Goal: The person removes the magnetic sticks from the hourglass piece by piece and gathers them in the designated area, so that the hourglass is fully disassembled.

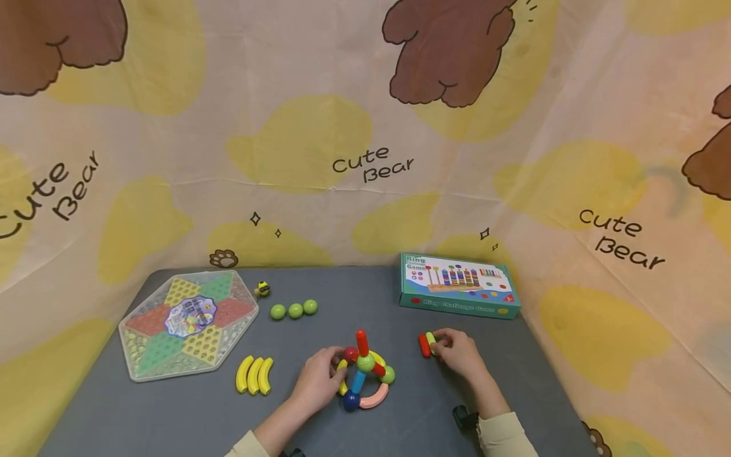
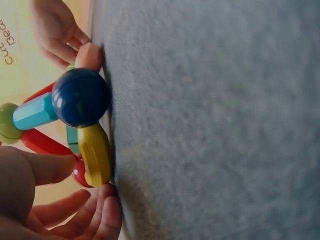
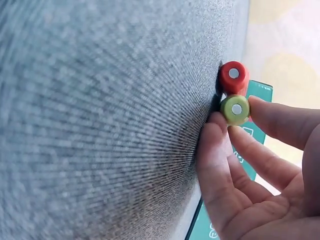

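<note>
A structure of magnetic balls and sticks (image 1: pixel 358 381) stands on the table, with a red stick pointing up from a light green ball (image 1: pixel 365 362) at its top. My left hand (image 1: pixel 318 379) grips its left side, by the red ball (image 1: pixel 350 353) and a curved yellow stick (image 2: pixel 96 155). A dark blue ball (image 2: pixel 81 97) sits at the near corner, joined to a light blue stick (image 2: pixel 36 112). To the right, my right hand (image 1: pixel 459 353) pinches a light green stick (image 3: pixel 235 110) between thumb and fingers. Right beside it lies a red stick (image 3: pixel 234 76).
Three curved yellow sticks (image 1: pixel 254 375) lie left of the structure, with three green balls (image 1: pixel 295 310) behind them. A Chinese checkers board (image 1: pixel 154 348) is at the left, near a small bee figure (image 1: pixel 263 289). A green game box (image 1: pixel 460 306) lies at the back right.
</note>
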A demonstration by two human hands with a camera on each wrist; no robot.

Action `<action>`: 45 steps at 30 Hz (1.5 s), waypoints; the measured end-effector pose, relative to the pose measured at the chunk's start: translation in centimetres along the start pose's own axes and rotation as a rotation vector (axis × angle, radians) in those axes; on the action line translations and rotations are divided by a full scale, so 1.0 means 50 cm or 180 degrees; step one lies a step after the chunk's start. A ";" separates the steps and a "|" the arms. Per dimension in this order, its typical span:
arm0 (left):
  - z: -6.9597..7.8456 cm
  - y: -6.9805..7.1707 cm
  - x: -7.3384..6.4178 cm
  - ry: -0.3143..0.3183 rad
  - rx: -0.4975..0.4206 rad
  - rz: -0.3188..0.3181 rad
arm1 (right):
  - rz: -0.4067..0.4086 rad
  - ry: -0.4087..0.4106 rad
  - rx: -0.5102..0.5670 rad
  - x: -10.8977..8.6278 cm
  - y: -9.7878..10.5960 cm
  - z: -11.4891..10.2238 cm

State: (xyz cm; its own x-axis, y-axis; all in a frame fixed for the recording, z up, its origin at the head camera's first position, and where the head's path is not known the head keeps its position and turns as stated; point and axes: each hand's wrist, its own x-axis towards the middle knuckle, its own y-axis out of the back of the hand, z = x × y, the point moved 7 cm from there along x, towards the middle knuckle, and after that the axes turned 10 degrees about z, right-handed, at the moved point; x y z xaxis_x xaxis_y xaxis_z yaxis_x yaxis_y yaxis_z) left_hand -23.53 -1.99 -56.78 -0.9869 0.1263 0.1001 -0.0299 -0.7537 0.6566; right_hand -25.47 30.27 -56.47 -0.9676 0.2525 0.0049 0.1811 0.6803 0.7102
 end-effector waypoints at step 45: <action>0.035 -0.003 -0.017 -0.0131 0.0714 0.0063 | -0.0183 0.1069 0.1011 -0.102 -0.064 -0.264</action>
State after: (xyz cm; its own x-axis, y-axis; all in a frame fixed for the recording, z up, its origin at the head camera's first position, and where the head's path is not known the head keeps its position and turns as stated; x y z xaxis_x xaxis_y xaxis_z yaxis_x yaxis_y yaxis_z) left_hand -22.42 -0.88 -55.65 -0.9795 0.1426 0.1421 0.0300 -0.5945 0.8035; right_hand -23.44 17.73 -49.49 -0.9716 0.0070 0.2367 0.1197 0.8769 0.4655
